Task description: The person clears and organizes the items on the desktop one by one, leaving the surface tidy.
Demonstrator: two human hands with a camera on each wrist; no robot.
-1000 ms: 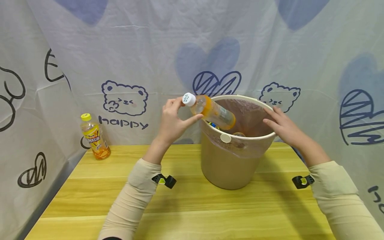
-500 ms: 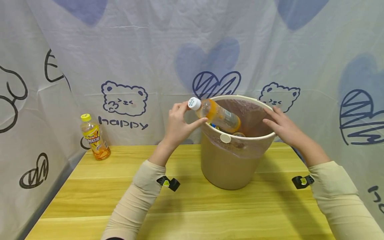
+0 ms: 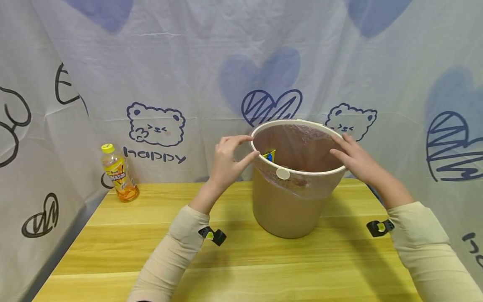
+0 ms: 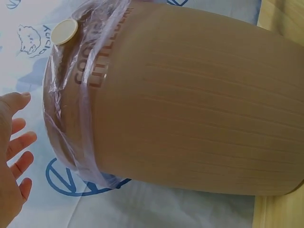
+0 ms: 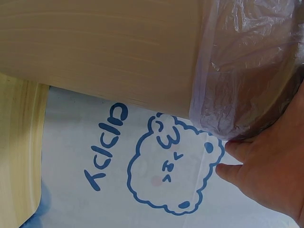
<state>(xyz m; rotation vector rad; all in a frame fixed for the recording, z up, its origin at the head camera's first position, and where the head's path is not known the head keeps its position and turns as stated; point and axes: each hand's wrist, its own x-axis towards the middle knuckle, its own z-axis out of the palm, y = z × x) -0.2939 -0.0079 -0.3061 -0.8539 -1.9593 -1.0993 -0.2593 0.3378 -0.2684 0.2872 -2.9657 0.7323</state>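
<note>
My left hand point(image 3: 231, 161) is just left of the trash can's rim, thumb and fingers spread, holding nothing. In the left wrist view, the left hand point(image 4: 14, 156) appears apart from the can's wall. The beige trash can point(image 3: 288, 214) stands upright with a clear plastic liner point(image 3: 302, 189) folded over its rim. A yellow and blue item point(image 3: 270, 156) shows inside near the left wall; the can's bottom is hidden. My right hand point(image 3: 356, 161) holds the right rim, with some fingers over it and others outside, as the right wrist view shows for the right hand point(image 5: 270, 166).
A yellow-capped bottle point(image 3: 118, 174) with orange liquid stands at the table's back left corner. The wooden table point(image 3: 234, 272) carries the can. A printed cloth point(image 3: 211, 63) hangs close behind, with more cloth at both sides.
The white-capped orange bottle has left my left hand and dropped into the can, out of sight. The left hand stays near the rim, thumb and fingers parted. The right hand keeps its place.
</note>
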